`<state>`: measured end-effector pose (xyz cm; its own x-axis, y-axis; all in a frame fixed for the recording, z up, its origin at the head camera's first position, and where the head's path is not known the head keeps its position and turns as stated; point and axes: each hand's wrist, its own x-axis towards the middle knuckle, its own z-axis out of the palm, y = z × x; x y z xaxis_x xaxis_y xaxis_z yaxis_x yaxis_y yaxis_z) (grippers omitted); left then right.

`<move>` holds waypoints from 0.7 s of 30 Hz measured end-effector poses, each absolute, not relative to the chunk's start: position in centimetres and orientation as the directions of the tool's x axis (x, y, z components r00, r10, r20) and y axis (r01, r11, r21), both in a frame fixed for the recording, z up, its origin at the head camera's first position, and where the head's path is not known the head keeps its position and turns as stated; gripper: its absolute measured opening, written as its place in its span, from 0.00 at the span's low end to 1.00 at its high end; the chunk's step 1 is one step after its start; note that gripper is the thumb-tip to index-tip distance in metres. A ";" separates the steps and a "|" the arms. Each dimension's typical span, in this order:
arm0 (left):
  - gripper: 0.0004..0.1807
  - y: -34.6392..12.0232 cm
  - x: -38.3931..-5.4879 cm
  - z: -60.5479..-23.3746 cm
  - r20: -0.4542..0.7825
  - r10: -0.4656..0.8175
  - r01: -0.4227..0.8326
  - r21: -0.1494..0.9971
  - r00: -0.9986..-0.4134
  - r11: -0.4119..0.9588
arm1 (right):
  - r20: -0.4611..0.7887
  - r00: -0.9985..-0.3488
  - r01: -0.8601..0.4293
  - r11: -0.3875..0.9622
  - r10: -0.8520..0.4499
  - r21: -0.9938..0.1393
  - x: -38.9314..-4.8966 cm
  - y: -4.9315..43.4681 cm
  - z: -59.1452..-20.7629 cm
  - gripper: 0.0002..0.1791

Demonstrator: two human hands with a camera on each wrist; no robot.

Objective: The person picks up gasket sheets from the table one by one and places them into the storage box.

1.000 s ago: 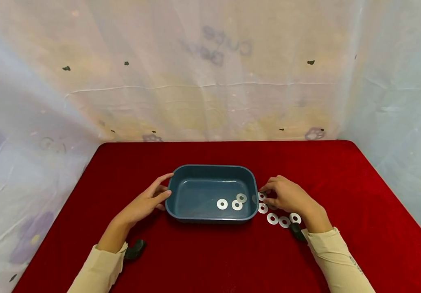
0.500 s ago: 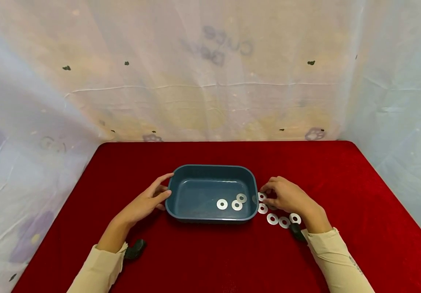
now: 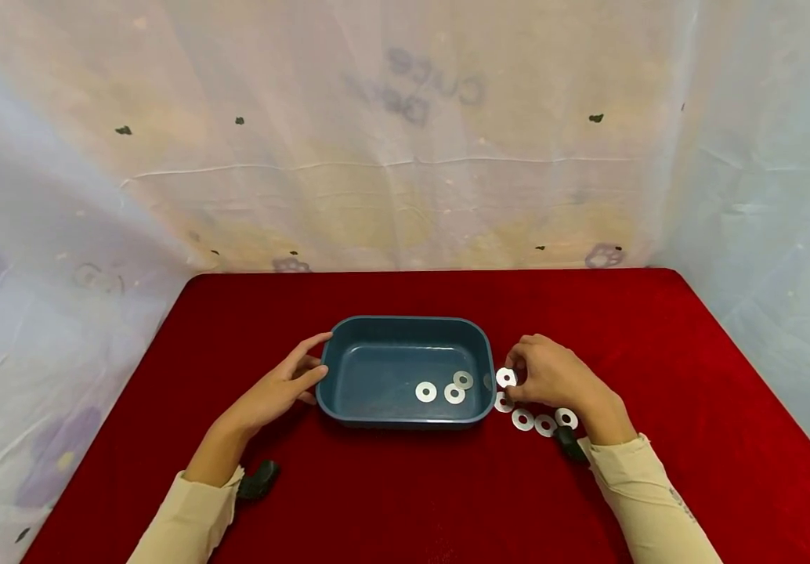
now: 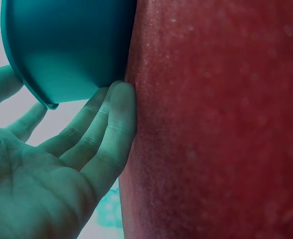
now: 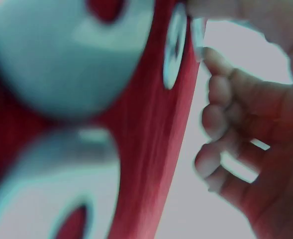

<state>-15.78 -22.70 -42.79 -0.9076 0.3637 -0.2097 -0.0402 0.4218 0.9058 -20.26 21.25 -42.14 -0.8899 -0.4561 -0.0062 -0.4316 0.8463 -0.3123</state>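
On the left side a beige sleeve [image 3: 186,518] comes in, and a small black object [image 3: 260,479] is at its cuff. From this sleeve the left hand [image 3: 274,399] reaches to the left end of a dark blue, rectangular container with rounded corners [image 3: 370,392], which looks like plastic. Its fingers are spread and only slightly bent; the index finger and the thumb touch the rim, and in the left wrist view other fingertips rest against the outer wall, close to the table.

The container stands upright on a table with bright red cloth [image 3: 391,493]. In its right half lie three flat metal rings: one separate silver ring [image 3: 419,392], and to the right of it two partly overlapping rings [image 3: 449,395].

Just beside the right end of the container, the right hand [image 3: 553,376] pinches a flat silver-coloured metal ring [image 3: 500,381] between thumb and index finger. Its other fingers are curled, as the right wrist view shows. Near this hand four more rings are visible on the cloth: one ring near the container [image 3: 499,405], two rings side by side [image 3: 539,427], and one ring close to the wrist [image 3: 561,415]. Farthest right is another beige sleeve [image 3: 648,493].
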 end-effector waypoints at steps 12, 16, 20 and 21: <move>0.33 -22.6 -15.7 -42.6 -0.217 0.359 -0.044 0.901 -0.908 0.433 | 0.107 -0.894 -0.446 0.838 -0.435 -0.315 -19.8 22.1 -40.9 0.13; 0.33 -22.6 -15.7 -42.6 -0.215 0.356 -0.042 0.899 -0.909 0.436 | 0.112 -0.895 -0.444 0.836 -0.432 -0.324 -19.8 22.4 -40.6 0.13; 0.34 -22.7 -15.7 -42.5 -0.205 0.361 -0.032 0.901 -0.910 0.433 | 0.097 -0.906 -0.419 0.844 -0.412 -0.334 -19.7 22.6 -40.1 0.14; 0.34 -22.7 -15.6 -42.4 -0.204 0.361 -0.030 0.901 -0.910 0.432 | 0.094 -0.910 -0.411 0.847 -0.404 -0.336 -19.6 22.7 -40.0 0.14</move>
